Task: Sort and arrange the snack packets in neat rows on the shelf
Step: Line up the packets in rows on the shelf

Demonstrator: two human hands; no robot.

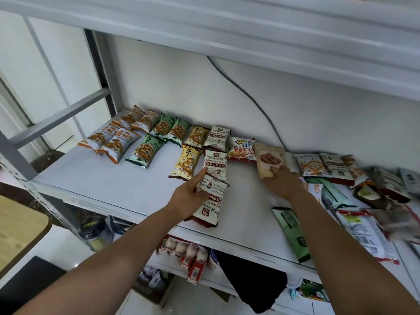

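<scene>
Surface: white metal shelf point(113, 189) is standing against a white wall, with a black cable point(247, 96) running down behind it.
Sorted part: orange, green and yellow packets are lying in short columns at the left; the white-brown column is sitting just right of the yellow packets point(187, 162).
Task item: near white-brown packet point(210, 210) is lying skewed at the front of its column, overlapping the shelf's front edge and touching the middle white-brown packet point(216, 164).
Left hand point(191, 196): index finger is pointing straight and touching the middle packet's lower left corner; the other fingers are bending against the near packet's edge. Cannot tell whether they are pinching it or just nudging it.
Right hand point(286, 183): fingers are lying loosely on the near end of the beige packet point(268, 155), pressing on it, not visibly wrapping it.
Unsorted pile point(375, 185): mixed packets are overlapping at the right end.
Step, judged: squaring up the white-brown column while starting a beige one.
Doing it well: rotating the near packet until its long sides are matching the two behind it, pushing it back off the front edge, butting ends without overlapping, and sliding the beige packet flat into line beside the red-white packet point(242, 148).
</scene>
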